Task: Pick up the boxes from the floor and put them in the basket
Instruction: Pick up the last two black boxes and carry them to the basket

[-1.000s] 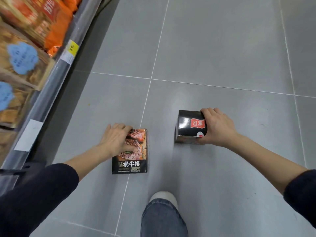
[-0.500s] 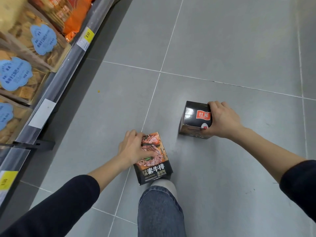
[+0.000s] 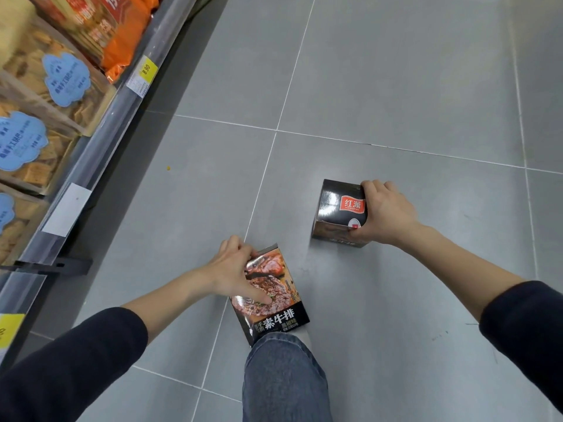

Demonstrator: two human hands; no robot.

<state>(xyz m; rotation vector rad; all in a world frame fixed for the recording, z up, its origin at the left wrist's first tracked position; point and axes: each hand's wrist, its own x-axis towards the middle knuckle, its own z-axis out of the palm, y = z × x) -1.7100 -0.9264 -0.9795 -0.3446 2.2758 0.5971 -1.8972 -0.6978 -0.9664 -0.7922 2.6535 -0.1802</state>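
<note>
Our left hand clamps the steak box along its left edge, thumb across its face, just beyond our knee. Our right hand grips the black box by its right side, farther beyond the knee.

Steak box shows a brown-red meat photo with a black band and white characters. Black box is glossy, with a red label. Floor is grey tile with pale grout. Jeans are blue, packets orange.

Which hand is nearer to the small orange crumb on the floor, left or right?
Left. The left hand, holding the steak-picture box, lies a little right of the crumb, nearer the person; the right hand, gripping the black box, is far to its right.
</note>
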